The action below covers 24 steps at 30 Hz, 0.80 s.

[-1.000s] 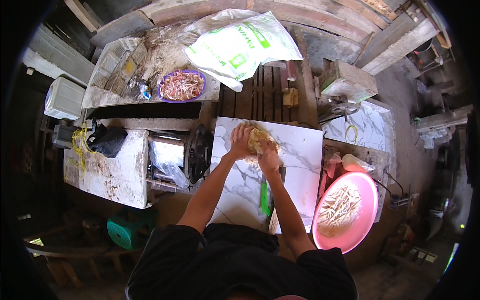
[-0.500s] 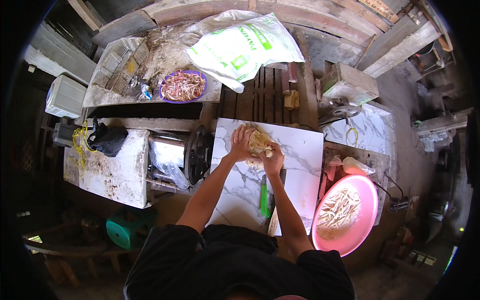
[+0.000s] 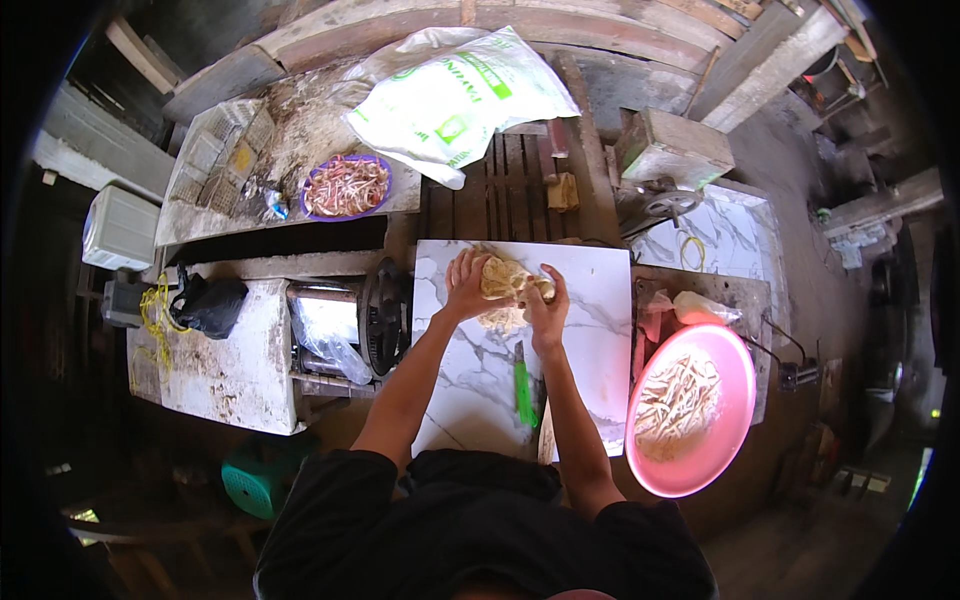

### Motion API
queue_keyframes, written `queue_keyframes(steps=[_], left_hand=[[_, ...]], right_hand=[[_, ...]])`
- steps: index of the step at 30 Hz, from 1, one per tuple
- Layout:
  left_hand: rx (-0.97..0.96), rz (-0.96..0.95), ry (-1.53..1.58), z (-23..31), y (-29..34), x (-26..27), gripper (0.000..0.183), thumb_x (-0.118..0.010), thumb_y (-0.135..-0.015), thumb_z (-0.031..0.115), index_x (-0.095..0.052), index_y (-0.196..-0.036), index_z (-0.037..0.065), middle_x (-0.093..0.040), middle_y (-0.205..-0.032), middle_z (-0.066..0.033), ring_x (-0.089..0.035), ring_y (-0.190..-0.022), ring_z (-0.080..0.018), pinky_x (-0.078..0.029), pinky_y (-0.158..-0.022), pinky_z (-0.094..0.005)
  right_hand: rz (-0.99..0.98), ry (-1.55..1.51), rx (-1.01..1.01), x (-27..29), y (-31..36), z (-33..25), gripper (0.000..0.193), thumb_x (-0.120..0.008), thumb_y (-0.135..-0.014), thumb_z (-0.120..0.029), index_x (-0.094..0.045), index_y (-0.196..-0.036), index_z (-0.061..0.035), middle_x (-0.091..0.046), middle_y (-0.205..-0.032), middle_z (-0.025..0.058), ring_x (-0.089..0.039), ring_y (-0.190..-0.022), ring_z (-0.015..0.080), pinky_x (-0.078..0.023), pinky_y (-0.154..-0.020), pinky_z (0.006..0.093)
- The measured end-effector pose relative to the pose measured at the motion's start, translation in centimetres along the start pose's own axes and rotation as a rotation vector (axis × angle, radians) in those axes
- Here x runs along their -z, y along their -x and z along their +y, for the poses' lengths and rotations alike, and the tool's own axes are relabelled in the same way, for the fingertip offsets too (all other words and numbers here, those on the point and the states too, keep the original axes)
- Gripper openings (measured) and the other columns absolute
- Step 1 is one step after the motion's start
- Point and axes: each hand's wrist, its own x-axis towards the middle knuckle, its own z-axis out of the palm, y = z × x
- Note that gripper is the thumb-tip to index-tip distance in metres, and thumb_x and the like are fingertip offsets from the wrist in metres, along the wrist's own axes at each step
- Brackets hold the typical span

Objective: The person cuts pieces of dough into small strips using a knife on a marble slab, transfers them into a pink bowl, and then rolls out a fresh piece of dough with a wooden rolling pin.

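Note:
A pale yellow lump of dough [image 3: 503, 276] lies on the marble-patterned board [image 3: 590, 370] in front of me. My left hand [image 3: 465, 288] grips its left side, fingers curled against the edge. At the right end, my right hand [image 3: 545, 312] has its fingers closed around a piece of the dough; whether that piece is torn free is hard to see. Crumbly flour [image 3: 503, 319] is scattered just below the lump. Nearer to me a green-handled knife [image 3: 525, 392] rests on the board, its blade pointing away.
At the right stands a pink basin [image 3: 741, 400] holding floured strips. A purple plate of reddish-white strips [image 3: 346, 187] sits at far left, near a white sack [image 3: 470, 100]. Left of the board is a machine with a dark wheel [image 3: 384, 320]. A green stool [image 3: 250, 487] stands lower left.
My right hand has turned and lifted slightly, fingers now round the dough's right end. The left hand has kept its place on the dough. The whole view has shifted a little.

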Motion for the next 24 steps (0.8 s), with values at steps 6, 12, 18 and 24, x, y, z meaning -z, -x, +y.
queue_keyframes(steps=[6,12,18,24], left_hand=[[-0.053,0.002,0.112,-0.7,-0.4,0.6,0.080,-0.065,-0.061,0.048,-0.031,-0.125,0.016,-0.013,-0.136,-0.0132,-0.002,-0.127,-0.0267,0.002,-0.100,-0.0438],[-0.011,0.188,0.913,3.4,3.8,0.0,0.048,-0.047,-0.082,0.031,-0.035,-0.122,0.006,-0.038,-0.123,-0.0091,-0.033,-0.116,-0.0202,-0.021,-0.096,-0.0329],[0.325,-0.058,1.618,8.4,7.3,0.9,0.038,-0.031,-0.089,0.038,-0.043,-0.114,0.011,-0.049,-0.099,0.0037,-0.046,-0.089,-0.0058,-0.037,-0.078,-0.0226],[0.431,-0.044,1.917,7.9,7.3,3.2,0.037,-0.029,-0.089,0.041,-0.047,-0.106,0.013,-0.051,-0.104,-0.0005,-0.048,-0.096,-0.0110,-0.038,-0.082,-0.0242]], right_hand=[[-0.162,0.028,-0.112,0.3,0.4,0.8,0.020,-0.052,-0.077,-0.004,-0.051,-0.096,-0.0028,-0.053,-0.075,0.0023,-0.049,-0.061,0.0068,-0.041,-0.053,0.0199],[-0.122,-0.007,-0.185,0.1,1.4,-0.8,0.022,-0.054,-0.080,-0.026,-0.056,-0.081,-0.0032,-0.052,-0.066,0.0020,-0.048,-0.054,0.0074,-0.039,-0.047,0.0207],[-0.135,0.410,0.095,-3.0,3.2,-2.4,0.036,-0.046,-0.086,-0.024,-0.049,-0.060,0.0012,-0.046,-0.049,0.0015,-0.037,-0.042,0.0085,-0.030,-0.040,0.0242],[-0.234,0.531,0.307,-4.6,4.1,-2.7,0.020,-0.041,-0.085,-0.021,-0.051,-0.089,-0.0039,-0.056,-0.067,0.0100,-0.052,-0.060,0.0220,-0.040,-0.058,0.0309]])
